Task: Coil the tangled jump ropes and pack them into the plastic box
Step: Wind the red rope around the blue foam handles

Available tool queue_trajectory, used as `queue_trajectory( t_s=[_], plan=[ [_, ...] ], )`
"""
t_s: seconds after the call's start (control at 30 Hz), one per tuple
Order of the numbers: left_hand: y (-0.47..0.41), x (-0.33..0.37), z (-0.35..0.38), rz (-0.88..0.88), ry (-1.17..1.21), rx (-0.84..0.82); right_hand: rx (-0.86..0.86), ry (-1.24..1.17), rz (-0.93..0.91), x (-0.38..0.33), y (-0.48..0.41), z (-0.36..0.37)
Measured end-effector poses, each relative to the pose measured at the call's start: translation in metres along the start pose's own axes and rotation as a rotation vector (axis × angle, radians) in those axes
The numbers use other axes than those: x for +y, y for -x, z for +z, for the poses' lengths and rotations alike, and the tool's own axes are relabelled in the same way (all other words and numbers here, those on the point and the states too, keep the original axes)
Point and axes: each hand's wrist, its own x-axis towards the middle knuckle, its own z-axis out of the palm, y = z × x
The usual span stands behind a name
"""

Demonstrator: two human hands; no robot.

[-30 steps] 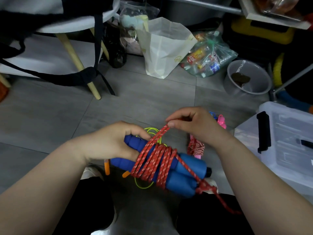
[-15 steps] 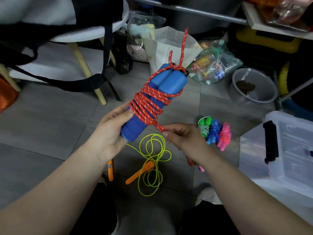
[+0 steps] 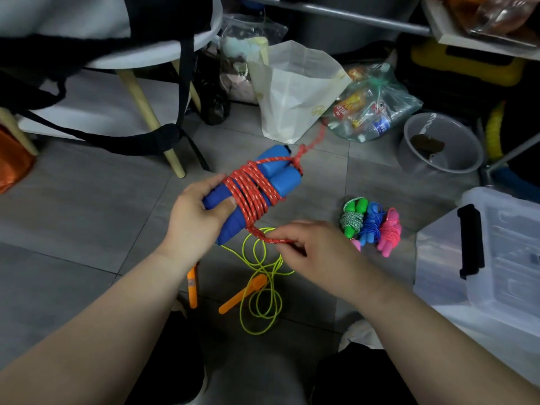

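Centrally in the head view, the left hand (image 3: 195,217) gripped the lower end of two blue handles (image 3: 280,179), thumb laid across them, with the red rope (image 3: 251,188) wound round their middle. Just below and right, the right hand (image 3: 315,247) pinched a strand of that rope in curled fingers. A loose red tail above the handles was blurred, perhaps knotted. Underneath, on the floor (image 3: 87,214), lay a yellow rope (image 3: 263,276) with orange handles (image 3: 242,293); three small coiled ropes (image 3: 369,223) sat right of centre, near the plastic box (image 3: 511,244) at the right edge.
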Motion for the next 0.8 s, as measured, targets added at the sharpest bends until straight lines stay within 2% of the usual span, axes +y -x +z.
queue_trajectory(
  t_s=[0.1, 0.2, 0.27, 0.33, 0.4, 0.47, 0.53, 0.63, 0.8],
  plan=[
    [0.005, 0.000, 0.001, 0.160, -0.193, -0.066, 0.028, -0.048, 0.041, 0.001, 0.001, -0.007],
    [0.009, 0.003, 0.003, 0.209, -0.205, -0.145, 0.102, -0.170, 0.148, 0.003, 0.000, -0.011],
    [0.011, 0.004, 0.005, 0.201, -0.133, -0.185, 0.192, -0.300, 0.210, 0.004, -0.001, -0.014],
    [0.015, 0.006, 0.008, 0.155, -0.033, -0.206, 0.260, -0.387, 0.242, 0.004, -0.003, -0.016],
    [0.017, 0.007, 0.012, 0.047, 0.168, -0.250, 0.312, -0.395, 0.232, 0.004, -0.003, -0.017],
    [0.020, 0.007, 0.015, -0.066, 0.407, -0.325, 0.349, -0.398, 0.211, 0.004, -0.003, -0.018],
    [0.020, 0.004, 0.017, -0.138, 0.508, -0.405, 0.359, -0.397, 0.189, 0.004, -0.003, -0.019],
    [0.023, 0.005, 0.017, -0.201, 0.582, -0.445, 0.350, -0.412, 0.178, 0.006, -0.002, -0.020],
    [0.029, 0.014, 0.026, -0.255, 0.439, -0.356, 0.308, -0.412, 0.176, 0.003, -0.003, -0.015]
  ],
)
